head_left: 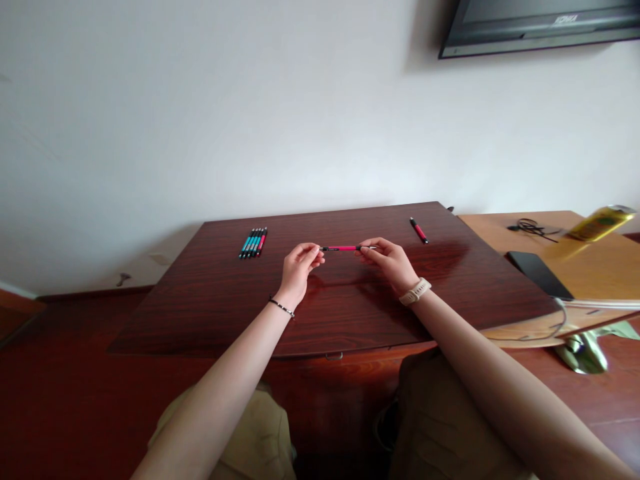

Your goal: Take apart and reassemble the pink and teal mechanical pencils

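A pink pen (343,248) with black ends is held level above the dark wooden table (345,313), stretched between my two hands. My left hand (300,267) pinches its left end between thumb and fingers. At its right end, my right hand (387,261) grips the black part, and a pale tip shows by the fingers. Toward the table's left side lies a row of several pens, blue ones (250,244) with a pink pen (262,242) at the right of the row. Another pink pen (419,230) lies alone on the right, beyond my right hand.
A lighter wooden desk (495,233) adjoins on the right, carrying a black cable (533,228), a dark flat device (537,273) and a yellow can (600,223) on its side. A wall-mounted television (540,30) hangs at upper right. The white wall (280,120) stands behind the table.
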{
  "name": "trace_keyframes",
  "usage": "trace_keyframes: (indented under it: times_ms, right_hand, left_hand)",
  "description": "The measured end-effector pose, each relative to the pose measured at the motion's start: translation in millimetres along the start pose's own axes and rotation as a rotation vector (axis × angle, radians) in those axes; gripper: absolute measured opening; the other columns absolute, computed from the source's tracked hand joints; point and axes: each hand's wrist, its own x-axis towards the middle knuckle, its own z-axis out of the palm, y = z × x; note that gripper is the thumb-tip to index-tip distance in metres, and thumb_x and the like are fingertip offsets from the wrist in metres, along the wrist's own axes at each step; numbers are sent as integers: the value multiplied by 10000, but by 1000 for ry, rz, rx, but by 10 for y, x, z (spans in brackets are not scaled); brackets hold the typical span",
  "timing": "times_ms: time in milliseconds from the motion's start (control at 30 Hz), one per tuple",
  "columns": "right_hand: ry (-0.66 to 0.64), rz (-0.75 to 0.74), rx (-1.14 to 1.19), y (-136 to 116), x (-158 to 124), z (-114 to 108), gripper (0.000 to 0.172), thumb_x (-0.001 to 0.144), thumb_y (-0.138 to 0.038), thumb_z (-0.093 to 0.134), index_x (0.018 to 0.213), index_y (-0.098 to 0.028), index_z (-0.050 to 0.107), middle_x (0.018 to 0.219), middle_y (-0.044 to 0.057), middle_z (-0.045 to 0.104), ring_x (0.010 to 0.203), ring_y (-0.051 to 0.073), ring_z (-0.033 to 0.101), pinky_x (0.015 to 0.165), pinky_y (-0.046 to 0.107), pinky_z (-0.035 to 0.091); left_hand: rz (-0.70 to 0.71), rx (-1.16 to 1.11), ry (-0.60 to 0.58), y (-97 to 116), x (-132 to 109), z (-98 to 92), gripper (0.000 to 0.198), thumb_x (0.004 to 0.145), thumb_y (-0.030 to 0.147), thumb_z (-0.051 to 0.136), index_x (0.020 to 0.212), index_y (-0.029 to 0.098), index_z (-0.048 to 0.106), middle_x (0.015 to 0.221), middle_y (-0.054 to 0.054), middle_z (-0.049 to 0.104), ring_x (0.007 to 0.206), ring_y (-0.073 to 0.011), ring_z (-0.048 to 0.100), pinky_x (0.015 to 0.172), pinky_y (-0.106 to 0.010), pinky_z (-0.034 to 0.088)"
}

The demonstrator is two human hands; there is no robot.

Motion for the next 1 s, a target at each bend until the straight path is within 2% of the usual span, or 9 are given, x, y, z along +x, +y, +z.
trace_keyframes:
  times_ms: [167, 367, 567, 700, 800, 1000]
  right_hand:
    - [6, 5, -3, 0, 1, 4, 476, 779, -599, 909, 1035, -223, 770, 987, 87, 831, 855, 204, 742, 786, 332, 578]
    - [11, 27, -91, 18, -1, 5, 505, 884, -706, 762, 837, -203, 750, 870, 90, 810, 730, 166, 676, 715, 302, 545]
    - [-13, 24, -28, -19, -11, 4, 482, 787, -564, 907, 1103, -237, 749, 975, 61, 819, 827, 186, 720, 746, 304, 552]
    - [-9, 15, -26, 13, 2, -9, 393, 850, -569, 854, 1003, -219, 761, 918, 65, 810, 806, 178, 700, 749, 305, 540]
    - [7, 10, -81, 36, 12, -15, 428, 911, -626, 770, 871, -200, 757, 854, 73, 795, 743, 161, 661, 723, 300, 525]
    - [-1, 20, -21, 7, 1, -12, 449, 796, -559, 900, 1069, -235, 751, 938, 55, 812, 811, 182, 708, 732, 298, 538]
  left_hand:
    - [6, 4, -7, -6, 4, -7, 319, 817, 408, 899, 993, 185, 754, 906, -47, 773, 788, -135, 718, 764, -270, 546]
    - [6, 1, -8, -9, 11, -5, 311, 820, 406, 897, 988, 184, 759, 905, -52, 775, 797, -137, 713, 761, -270, 543]
    - [7, -10, 5, -6, 6, 1, 314, 813, 404, 902, 984, 184, 757, 900, -49, 772, 782, -130, 703, 754, -267, 537]
    - [11, -16, 1, -14, 6, -1, 304, 818, 403, 900, 983, 187, 763, 899, -44, 772, 790, -125, 704, 758, -257, 537]
    - [9, -16, -6, -19, 8, -5, 313, 816, 407, 904, 987, 186, 763, 906, -45, 773, 794, -124, 704, 760, -256, 536]
    - [8, -4, -5, -12, 5, -8, 299, 824, 401, 890, 989, 186, 763, 905, -48, 774, 789, -127, 699, 760, -260, 536]
